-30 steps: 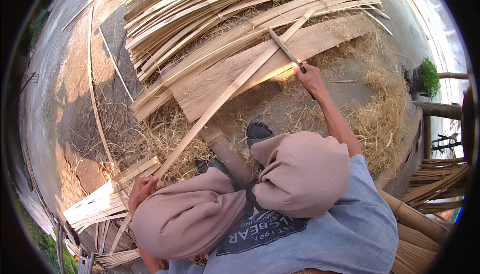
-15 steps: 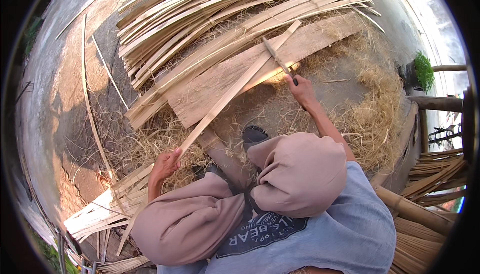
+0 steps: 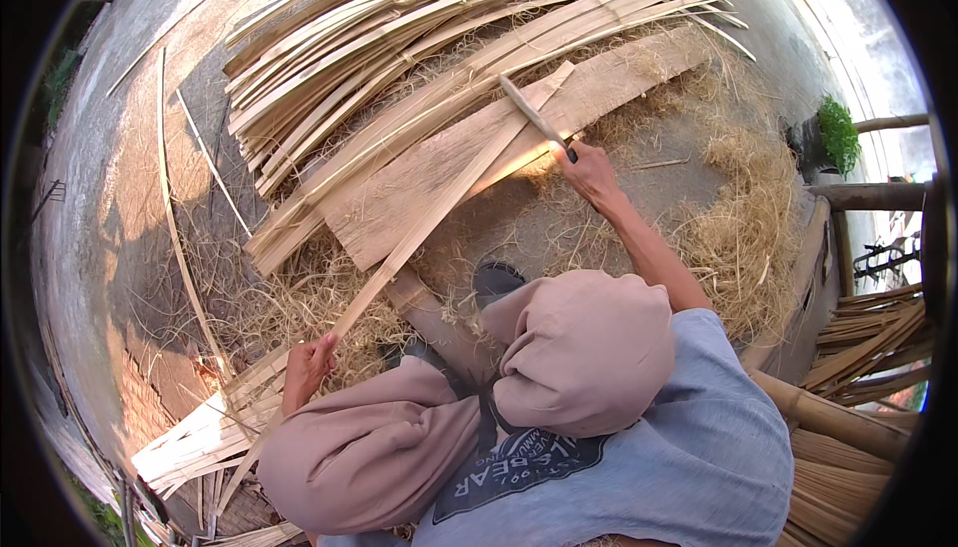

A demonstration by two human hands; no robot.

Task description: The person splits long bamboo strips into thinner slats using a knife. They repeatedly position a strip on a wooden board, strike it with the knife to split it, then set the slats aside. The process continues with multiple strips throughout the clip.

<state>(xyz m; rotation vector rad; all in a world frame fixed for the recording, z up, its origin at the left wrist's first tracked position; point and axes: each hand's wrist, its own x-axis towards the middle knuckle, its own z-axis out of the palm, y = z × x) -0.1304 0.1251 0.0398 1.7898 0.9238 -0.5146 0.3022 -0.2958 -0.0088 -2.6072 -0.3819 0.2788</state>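
My left hand [image 3: 308, 369] is closed around the near end of a long, pale bamboo strip [image 3: 449, 200]. The strip slants away to the upper right across a wide wooden board [image 3: 629, 76] on the ground. My right hand [image 3: 591, 178] grips the dark handle of a knife [image 3: 536, 114]. Its blade lies across the strip close to the far end, over the board. How the edge meets the strip is too small to tell.
Beyond the board lies a big pile of bamboo strips [image 3: 369, 78]. Curly shavings [image 3: 743, 208] litter the ground around it. More strips [image 3: 200, 437] lie at lower left, others [image 3: 868, 342] at right beside a bamboo pole [image 3: 828, 415]. A green plant [image 3: 838, 135] stands at far right.
My left hand has drawn the strip toward the lower left, and its far tip has slid back with it. The knife has shifted slightly left and now crosses nearer the strip's tip.
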